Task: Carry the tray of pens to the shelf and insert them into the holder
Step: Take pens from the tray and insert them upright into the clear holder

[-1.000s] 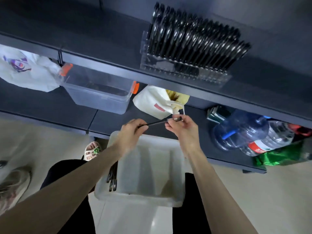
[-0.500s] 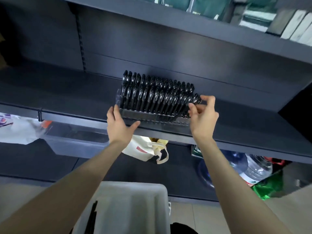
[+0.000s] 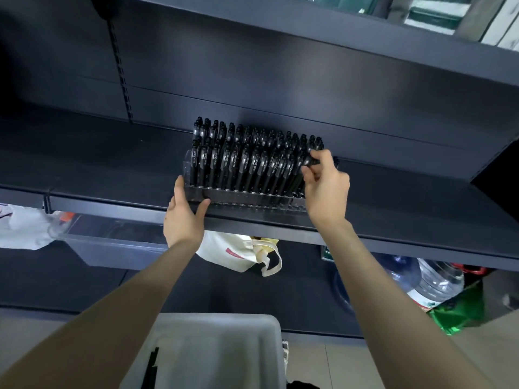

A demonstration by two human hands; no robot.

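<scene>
Tightening since earlier, right hand (image 3: 327, 189) pinches a pen (image 3: 311, 162) at the holder (image 3: 244, 196).

The picture is mostly dim, because the dark shelf (image 3: 112, 164) soaks up the light. The brightest spot is at 1 o'clock, where pale daylight shows above the top board (image 3: 309, 32). The white tray (image 3: 224, 332) at 6 o'clock looks washed out and a bit fuzzy. Small shiny glints sit on the pens (image 3: 247, 161) in the middle. Straight shelf edges bend near the sides, and the corner at 10 o'clock is almost black.
</scene>
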